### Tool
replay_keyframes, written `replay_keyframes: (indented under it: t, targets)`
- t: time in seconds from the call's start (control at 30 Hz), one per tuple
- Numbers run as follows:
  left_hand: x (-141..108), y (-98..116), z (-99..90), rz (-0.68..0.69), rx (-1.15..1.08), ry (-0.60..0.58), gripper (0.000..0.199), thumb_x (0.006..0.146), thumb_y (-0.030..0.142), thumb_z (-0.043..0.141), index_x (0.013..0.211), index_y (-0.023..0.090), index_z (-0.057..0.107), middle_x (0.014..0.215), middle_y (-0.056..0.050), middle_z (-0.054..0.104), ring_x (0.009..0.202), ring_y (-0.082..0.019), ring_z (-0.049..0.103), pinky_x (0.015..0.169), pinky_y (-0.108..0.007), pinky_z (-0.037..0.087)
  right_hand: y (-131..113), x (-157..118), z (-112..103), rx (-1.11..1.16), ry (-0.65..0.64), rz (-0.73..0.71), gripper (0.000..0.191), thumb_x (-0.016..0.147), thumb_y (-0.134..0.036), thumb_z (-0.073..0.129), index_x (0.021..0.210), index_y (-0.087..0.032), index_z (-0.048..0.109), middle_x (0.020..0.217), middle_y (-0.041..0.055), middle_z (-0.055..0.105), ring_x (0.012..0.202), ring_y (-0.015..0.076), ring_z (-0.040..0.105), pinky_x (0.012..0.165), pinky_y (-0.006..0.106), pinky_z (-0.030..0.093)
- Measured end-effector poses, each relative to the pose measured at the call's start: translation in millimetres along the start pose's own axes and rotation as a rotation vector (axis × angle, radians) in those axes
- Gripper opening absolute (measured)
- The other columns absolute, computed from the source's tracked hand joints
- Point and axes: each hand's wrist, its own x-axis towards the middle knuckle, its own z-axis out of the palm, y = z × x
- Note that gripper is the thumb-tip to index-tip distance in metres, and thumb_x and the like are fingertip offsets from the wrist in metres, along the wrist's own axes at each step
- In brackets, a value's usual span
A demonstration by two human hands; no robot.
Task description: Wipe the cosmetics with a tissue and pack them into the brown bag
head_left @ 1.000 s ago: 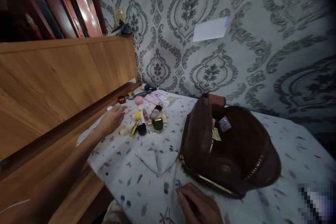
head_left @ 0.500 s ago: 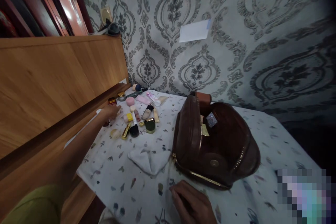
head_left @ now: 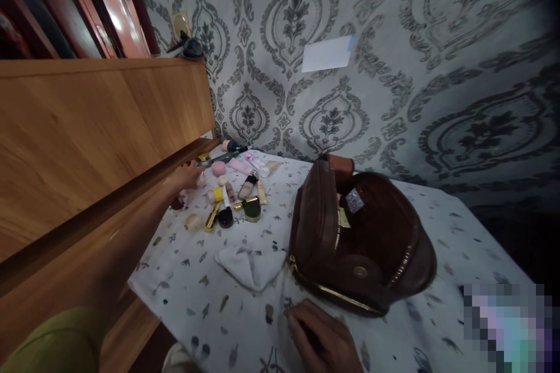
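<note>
My left hand (head_left: 187,176) reaches to the far left of the table, its fingers bent over a small red jar that they mostly hide. Close beside it are a gold-lidded jar (head_left: 203,157), a pink round jar (head_left: 219,169) and a yellow-banded bottle (head_left: 215,195). A foundation bottle (head_left: 248,185), gold lipstick tube (head_left: 212,218), black round compact (head_left: 226,218) and dark green round container (head_left: 252,210) lie in the same group. My right hand (head_left: 322,335) rests loosely curled at the front, nothing visible in it, near the open brown leather bag (head_left: 306,233).
A folded white cloth (head_left: 251,268) lies left of the bag. Pink tubes (head_left: 240,166) and a brush (head_left: 228,145) are toward the wall. A wooden panel (head_left: 109,111) borders the left, patterned wallpaper (head_left: 271,41) the back. A blurred-out object (head_left: 507,320) sits at the right front.
My left hand has moved slightly farther away, over the red jar that showed beyond it before. My right hand and the bag stay in place.
</note>
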Motion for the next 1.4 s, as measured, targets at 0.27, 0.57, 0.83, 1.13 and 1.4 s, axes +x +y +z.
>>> replay_keyframes:
  t: [0.27,0.57,0.83,1.13,1.4]
  targets:
    - [-65.0,31.4,-8.8,0.288,-0.320,0.197,0.060,0.081,0.047,0.062,0.135,0.027,0.043,0.124,-0.007,0.054,0.105,-0.025,0.058,0.088,-0.036,0.049,-8.7,6.4,-3.4,0.099,-0.014,0.240,0.032,0.095,-0.034,0.051,0.070,-0.019,0.064,0.063,0.0024,0.062,0.058,0.0150,0.060,0.055,0.023,0.046]
    - [-148.2,112.4,23.4,0.623,-0.653,0.281,0.058,0.081,0.040,0.068,0.135,0.029,0.048,0.127,-0.006,0.057,0.109,-0.025,0.059,0.092,-0.035,0.049,-24.2,35.6,16.1,1.025,0.013,0.831,0.052,0.077,-0.054,0.073,0.116,-0.020,0.066,0.104,0.0107,0.072,0.086,0.0210,0.069,0.065,0.030,0.055]
    - [-166.8,133.7,64.8,0.647,-0.687,0.260,0.091,0.081,0.048,0.070,0.153,0.035,0.017,0.136,-0.009,0.055,0.119,-0.030,0.059,0.094,-0.041,0.052,-21.1,50.2,50.3,1.479,0.249,0.763,0.039,0.074,-0.048,0.078,0.102,-0.022,0.071,0.102,0.0051,0.074,0.090,0.0200,0.069,0.076,0.033,0.057]
    - [-153.6,131.1,96.5,0.697,-0.436,0.295,0.022,0.096,0.034,0.046,0.104,0.022,0.063,0.103,-0.009,0.066,0.097,-0.025,0.060,0.086,-0.040,0.049,-17.7,42.6,42.3,1.325,0.391,0.676,0.039,0.074,-0.049,0.077,0.104,-0.025,0.068,0.115,0.0034,0.069,0.104,0.0222,0.064,0.084,0.035,0.057]
    - [-181.4,144.0,54.8,0.592,-0.737,0.608,0.015,0.095,0.030,0.045,0.088,0.022,0.056,0.111,-0.011,0.063,0.110,-0.026,0.056,0.094,-0.042,0.048,-15.1,38.9,53.3,1.322,0.441,0.746,0.047,0.076,-0.055,0.072,0.113,-0.028,0.067,0.128,0.0035,0.065,0.112,0.0223,0.061,0.091,0.036,0.054]
